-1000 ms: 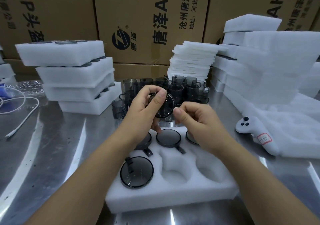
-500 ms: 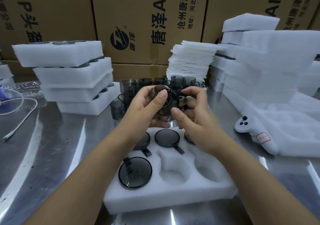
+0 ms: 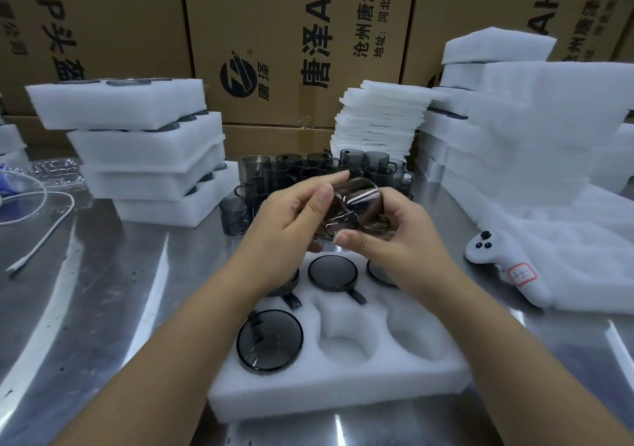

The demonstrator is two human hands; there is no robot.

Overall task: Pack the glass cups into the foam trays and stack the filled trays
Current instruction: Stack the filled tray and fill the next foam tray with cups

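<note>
Both hands hold one smoky glass cup (image 3: 356, 210) up above the foam tray (image 3: 343, 373): left hand (image 3: 295, 217) fingers curled round its near side, right hand (image 3: 394, 236) fingers wrapped round the far side.

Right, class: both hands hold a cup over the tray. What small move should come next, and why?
Probably lower the cup into the front middle pocket of the tray. Both the left hand and right hand grip it above the tray, four pockets already hold cups, and that empty one lies nearest.
</note>
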